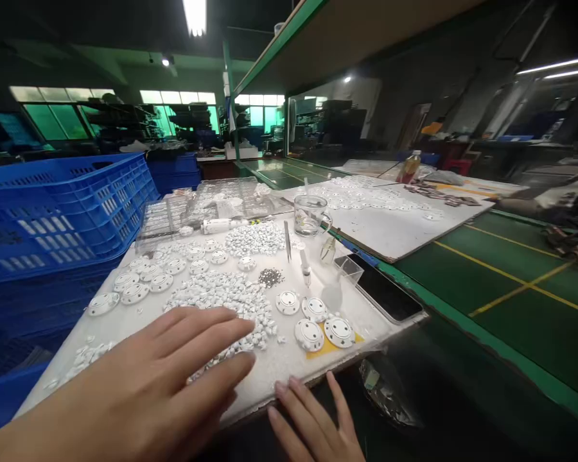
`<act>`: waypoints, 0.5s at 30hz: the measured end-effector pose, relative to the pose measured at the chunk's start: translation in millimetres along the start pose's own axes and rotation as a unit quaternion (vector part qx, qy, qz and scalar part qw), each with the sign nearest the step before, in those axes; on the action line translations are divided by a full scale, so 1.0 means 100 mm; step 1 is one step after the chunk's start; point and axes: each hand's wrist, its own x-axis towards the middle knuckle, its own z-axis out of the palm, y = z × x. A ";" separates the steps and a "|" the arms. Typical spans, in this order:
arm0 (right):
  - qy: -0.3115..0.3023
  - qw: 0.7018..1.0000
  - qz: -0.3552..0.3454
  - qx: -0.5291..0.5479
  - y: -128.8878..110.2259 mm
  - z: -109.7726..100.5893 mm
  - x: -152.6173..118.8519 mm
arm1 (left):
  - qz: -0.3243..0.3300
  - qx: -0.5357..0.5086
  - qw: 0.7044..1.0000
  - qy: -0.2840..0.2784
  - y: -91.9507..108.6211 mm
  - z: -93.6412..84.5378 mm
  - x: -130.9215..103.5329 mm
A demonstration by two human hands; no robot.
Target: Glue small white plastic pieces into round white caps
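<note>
Over the near side of a pile of small white parts point(221, 295) is my left hand point(173, 372), its fingers stretched out and holding nothing visible. Whether its fingertips touch the parts I cannot tell. My right hand point(318, 417) is at the front edge of the white board point(264, 382), fingers spread, with nothing in it. Beyond it, white round discs with dark dots point(309, 335) sit partly on a yellow piece point(327, 346). More white discs point(135, 292) lie at the left. A heap of tiny dark bits point(271, 276) and tweezers point(288, 241) are behind the pile.
A glass mug point(310, 215), a small bottle point(327, 250) and a phone point(385, 289) are on the right. A blue crate point(62, 205) stands left. Another white board point(376, 231) with discs rests on the green surface point(510, 276).
</note>
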 end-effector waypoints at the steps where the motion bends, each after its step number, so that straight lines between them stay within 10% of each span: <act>1: 0.002 1.000 0.021 -0.009 0.05 -0.04 0.00 | 0.037 0.012 0.999 -0.016 -0.03 -0.02 0.14; 5: -0.003 0.994 0.102 -0.032 0.28 -0.16 0.04 | 0.076 0.050 0.996 0.011 -0.28 0.08 0.35; 15: -0.052 0.970 0.237 -0.013 0.54 -0.12 0.33 | -0.070 0.001 0.996 -0.059 -0.64 0.48 -0.01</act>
